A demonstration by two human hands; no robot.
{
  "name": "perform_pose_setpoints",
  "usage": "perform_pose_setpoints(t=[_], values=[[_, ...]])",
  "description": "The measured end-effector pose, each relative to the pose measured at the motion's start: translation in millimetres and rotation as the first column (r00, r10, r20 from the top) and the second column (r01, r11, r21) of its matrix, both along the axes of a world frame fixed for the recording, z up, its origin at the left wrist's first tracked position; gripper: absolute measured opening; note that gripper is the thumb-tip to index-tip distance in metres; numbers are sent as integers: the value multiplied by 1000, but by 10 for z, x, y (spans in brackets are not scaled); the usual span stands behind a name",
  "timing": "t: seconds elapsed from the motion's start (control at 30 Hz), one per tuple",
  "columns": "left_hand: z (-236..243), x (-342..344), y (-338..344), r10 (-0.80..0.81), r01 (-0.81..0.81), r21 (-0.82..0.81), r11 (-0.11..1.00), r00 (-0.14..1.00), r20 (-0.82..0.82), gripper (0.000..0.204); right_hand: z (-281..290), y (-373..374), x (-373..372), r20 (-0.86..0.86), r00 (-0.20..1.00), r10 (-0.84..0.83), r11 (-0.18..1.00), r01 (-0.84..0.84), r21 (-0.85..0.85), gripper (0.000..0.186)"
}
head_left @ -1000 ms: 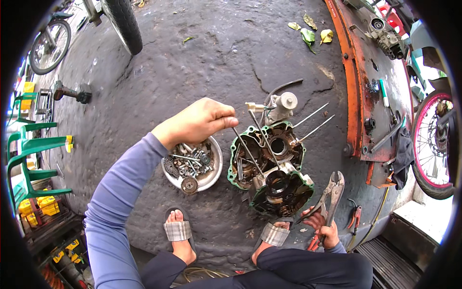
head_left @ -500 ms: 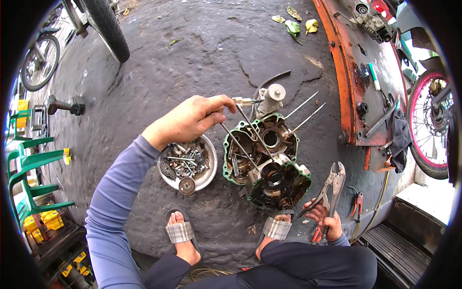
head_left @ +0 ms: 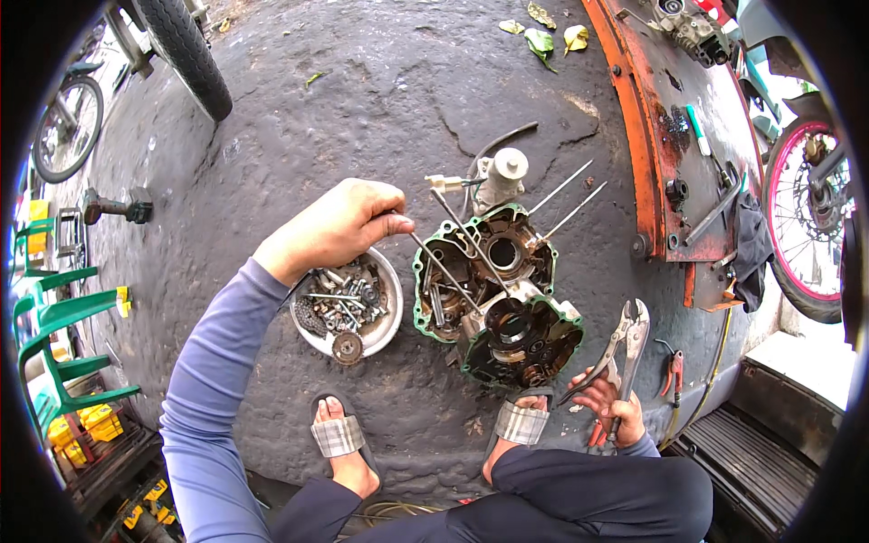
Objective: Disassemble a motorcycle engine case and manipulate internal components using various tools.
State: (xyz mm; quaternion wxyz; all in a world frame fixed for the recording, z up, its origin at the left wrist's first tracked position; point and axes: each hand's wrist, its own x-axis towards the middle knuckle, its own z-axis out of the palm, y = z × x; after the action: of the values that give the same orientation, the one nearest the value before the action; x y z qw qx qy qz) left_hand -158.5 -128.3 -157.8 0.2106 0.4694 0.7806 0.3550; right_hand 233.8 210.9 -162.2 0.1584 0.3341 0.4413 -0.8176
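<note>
My left hand [head_left: 348, 222] is closed with its fingertips on the upper end of a long metal stud [head_left: 444, 271], which slants up out of an engine crankcase [head_left: 520, 339] on the ground. A second stud [head_left: 471, 237] stands beside it, apart from my fingers. The crankcase is oily inside and has green gasket edges. By my right knee, my right hand [head_left: 615, 407] holds a pair of locking pliers [head_left: 629, 348], jaws upward and handles spread. A white bowl [head_left: 396, 319] of bolts, a chain and a gear sits left of the crankcase.
A starter motor [head_left: 502, 176] with a wire connector touches the crankcase's far side. Red-handled pliers [head_left: 673, 373] lie at the right. An orange metal bench [head_left: 647, 190] carries tools there. A cordless tool [head_left: 118, 206] and green chairs [head_left: 68, 317] stand left, a motorcycle wheel [head_left: 186, 59] far left.
My left hand's index finger has drawn back from the far stud and connector, and the fingers have closed at the near stud's tip. The right hand keeps its hold on the pliers.
</note>
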Motion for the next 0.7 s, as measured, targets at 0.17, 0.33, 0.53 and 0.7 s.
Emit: perform_pose_setpoints(t=[0.17,0.33,0.53,0.7], values=[[129,-67,78,198,-65,-290,955,867,458,40,-12,19,15,2,1000,0,1000,0,-1,83],[209,-53,68,74,-22,-221,975,970,232,38,-6,30,8,10,1000,4,1000,-4,-8,82],[168,-106,64,59,13,-258,966,961,271,40,-46,50,8,40,999,7,1000,-7,-19,81],[284,-22,194,324,-103,-471,876,849,418,38,-33,73,21,27,999,20,1000,-20,2,81]])
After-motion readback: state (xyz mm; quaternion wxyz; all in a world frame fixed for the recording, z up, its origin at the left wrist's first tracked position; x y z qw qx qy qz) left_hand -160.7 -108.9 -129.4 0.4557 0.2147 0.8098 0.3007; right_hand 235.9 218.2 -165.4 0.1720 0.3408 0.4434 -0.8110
